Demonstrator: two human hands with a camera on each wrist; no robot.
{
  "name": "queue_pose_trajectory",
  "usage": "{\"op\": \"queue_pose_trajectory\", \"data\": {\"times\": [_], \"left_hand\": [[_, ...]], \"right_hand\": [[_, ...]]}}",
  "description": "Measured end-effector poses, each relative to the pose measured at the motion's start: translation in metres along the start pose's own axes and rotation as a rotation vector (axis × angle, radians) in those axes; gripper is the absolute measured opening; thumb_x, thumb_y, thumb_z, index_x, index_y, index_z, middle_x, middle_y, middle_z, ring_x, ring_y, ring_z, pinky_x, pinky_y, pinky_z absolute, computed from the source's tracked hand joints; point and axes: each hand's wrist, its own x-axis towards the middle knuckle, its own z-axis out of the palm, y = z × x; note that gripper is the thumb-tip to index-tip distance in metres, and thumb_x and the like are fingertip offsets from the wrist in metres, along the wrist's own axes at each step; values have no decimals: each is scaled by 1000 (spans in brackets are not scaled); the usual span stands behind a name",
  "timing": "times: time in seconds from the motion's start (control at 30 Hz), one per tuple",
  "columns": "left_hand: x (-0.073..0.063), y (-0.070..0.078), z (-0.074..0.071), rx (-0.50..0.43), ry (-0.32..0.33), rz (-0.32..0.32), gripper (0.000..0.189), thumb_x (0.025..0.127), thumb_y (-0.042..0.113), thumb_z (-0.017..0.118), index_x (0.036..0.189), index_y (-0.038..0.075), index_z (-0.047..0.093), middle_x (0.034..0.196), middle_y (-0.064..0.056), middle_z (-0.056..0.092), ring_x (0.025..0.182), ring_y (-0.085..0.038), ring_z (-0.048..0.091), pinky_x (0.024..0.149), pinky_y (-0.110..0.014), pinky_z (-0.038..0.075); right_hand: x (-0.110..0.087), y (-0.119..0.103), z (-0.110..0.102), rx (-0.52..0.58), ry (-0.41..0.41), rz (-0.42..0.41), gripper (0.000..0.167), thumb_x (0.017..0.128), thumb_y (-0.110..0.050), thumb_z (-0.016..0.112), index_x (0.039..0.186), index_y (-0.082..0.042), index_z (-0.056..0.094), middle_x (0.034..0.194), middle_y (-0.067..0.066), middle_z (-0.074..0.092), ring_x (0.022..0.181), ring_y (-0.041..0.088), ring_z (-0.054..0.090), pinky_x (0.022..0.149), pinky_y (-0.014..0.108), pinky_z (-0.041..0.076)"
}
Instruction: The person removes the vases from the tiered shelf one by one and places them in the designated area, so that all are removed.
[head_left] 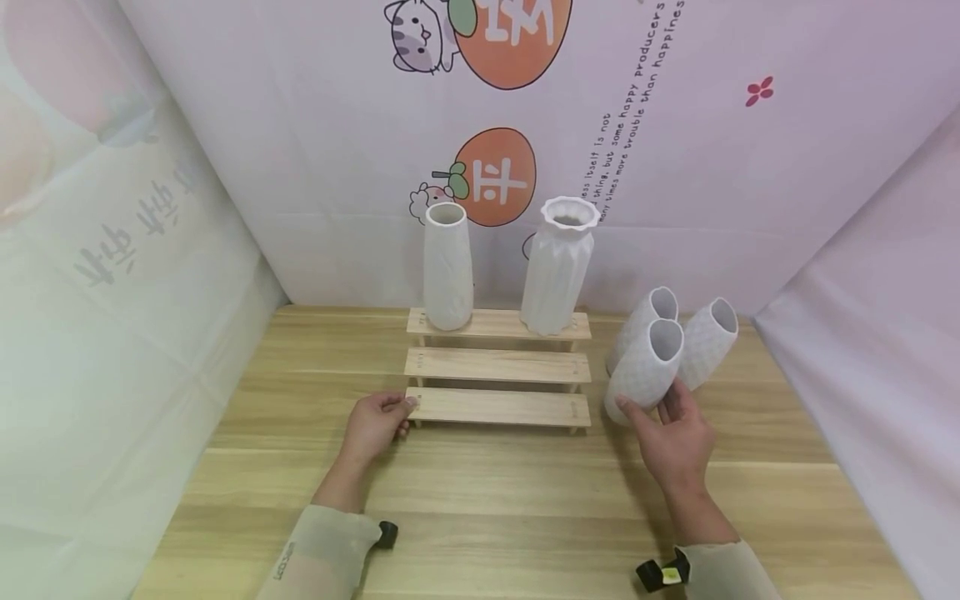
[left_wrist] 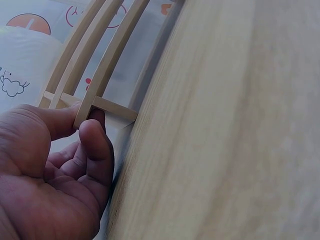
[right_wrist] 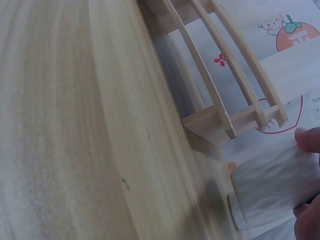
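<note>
A three-tier wooden stand (head_left: 498, 407) sits on the table. My left hand (head_left: 377, 423) pinches the left end of its lowest board between thumb and finger, as the left wrist view also shows. To the right of the stand, my right hand (head_left: 677, 440) grips the lower part of a white textured vase (head_left: 641, 377), which leans to the right. Two similar vases, one behind it (head_left: 628, 333) and one to its right (head_left: 705, 343), stand close by. On the top board are a slim white vase (head_left: 448, 275) at left and a ruffle-rimmed white vase (head_left: 558, 275) at right.
The wooden tabletop (head_left: 480, 508) spreads in front of the stand. A printed white cloth (head_left: 337, 167) hangs right behind the top board, with further cloth walls at left (head_left: 135, 333) and right (head_left: 885, 317).
</note>
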Motion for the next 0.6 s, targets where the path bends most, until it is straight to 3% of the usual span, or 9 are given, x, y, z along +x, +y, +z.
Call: {"op": "queue_pose_trajectory", "data": {"times": [0.6], "left_hand": [[-1, 0, 2, 1, 22, 11, 42, 99, 28, 74, 123, -6, 69, 87, -9, 76, 67, -19, 69, 60, -27, 58]], "right_hand": [[3, 10, -1, -45, -26, 70, 81, 78, -15, 93, 149, -5, 54, 147, 19, 56, 138, 30, 53, 106, 24, 47]]}}
